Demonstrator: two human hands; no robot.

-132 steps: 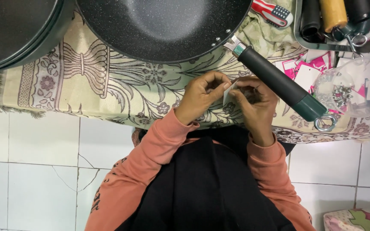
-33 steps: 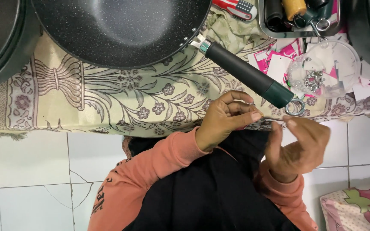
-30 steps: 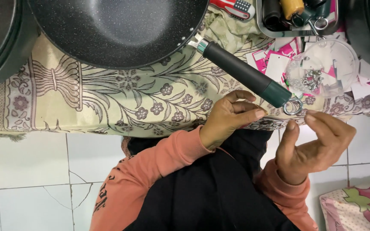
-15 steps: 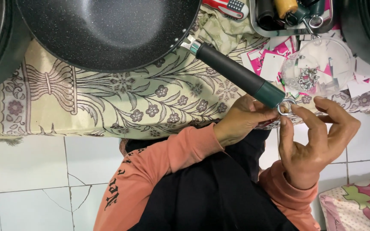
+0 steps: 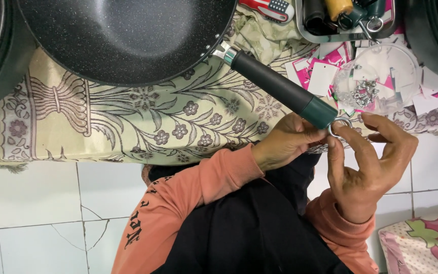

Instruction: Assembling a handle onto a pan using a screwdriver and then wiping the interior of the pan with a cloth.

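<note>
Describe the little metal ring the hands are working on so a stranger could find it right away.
Start at the big black speckled frying pan on the floral cloth. Follow its dark handle to the green tip. The small silver hanging ring sits there, pinched between left hand and right hand, the only loop.

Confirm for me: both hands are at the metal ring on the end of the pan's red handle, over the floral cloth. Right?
Not quite. The handle is dark green, not red. The head view shows the left hand and right hand at the metal ring on its end, by the floral cloth.
</note>
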